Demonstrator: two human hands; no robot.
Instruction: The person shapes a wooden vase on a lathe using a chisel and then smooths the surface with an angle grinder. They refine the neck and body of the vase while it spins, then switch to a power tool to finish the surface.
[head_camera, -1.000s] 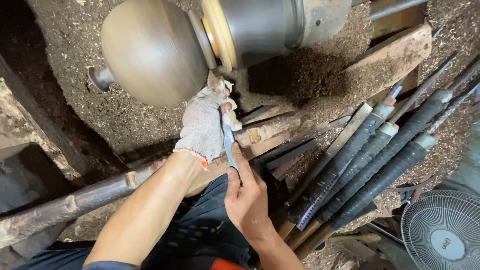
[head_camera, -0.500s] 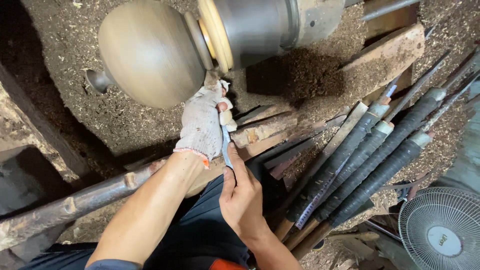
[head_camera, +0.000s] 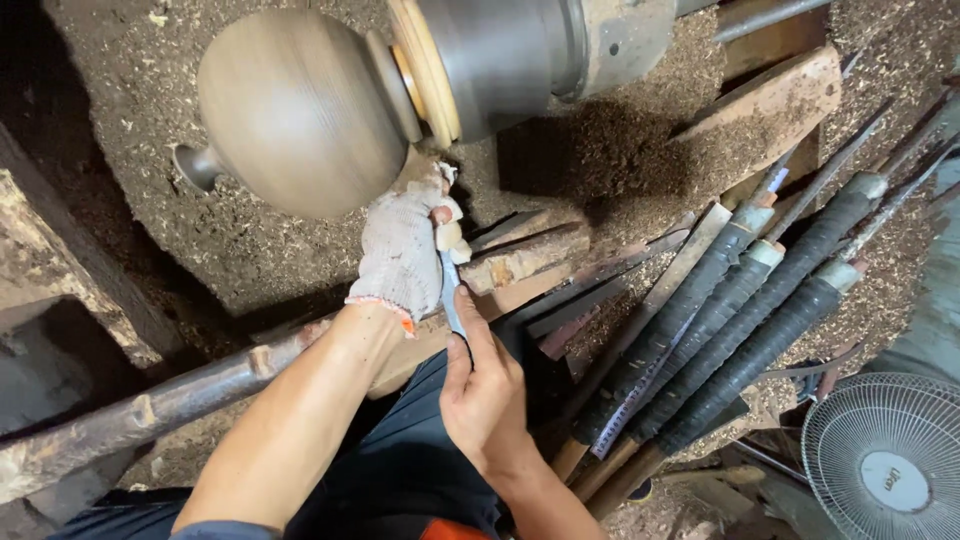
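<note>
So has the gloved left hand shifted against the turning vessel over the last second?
No: left hand sits under the wooden vessel near its neck, as before.

The turned vessel (head_camera: 300, 110) sits left of the chuck (head_camera: 500, 60), with long-handled tools (head_camera: 740, 320) lying right of both hands and a fan (head_camera: 885, 460) beyond them.

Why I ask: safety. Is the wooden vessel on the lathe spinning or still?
Spinning: the wooden vessel shows smeared, streaked grain.

A round, smooth grey-brown wooden vessel (head_camera: 300, 110) sits sideways on a lathe, a small knob at its left end, its neck narrowing against a pale wooden disc; a thin blue-grey blade (head_camera: 452, 290) slants upward toward that neck from below.
</note>
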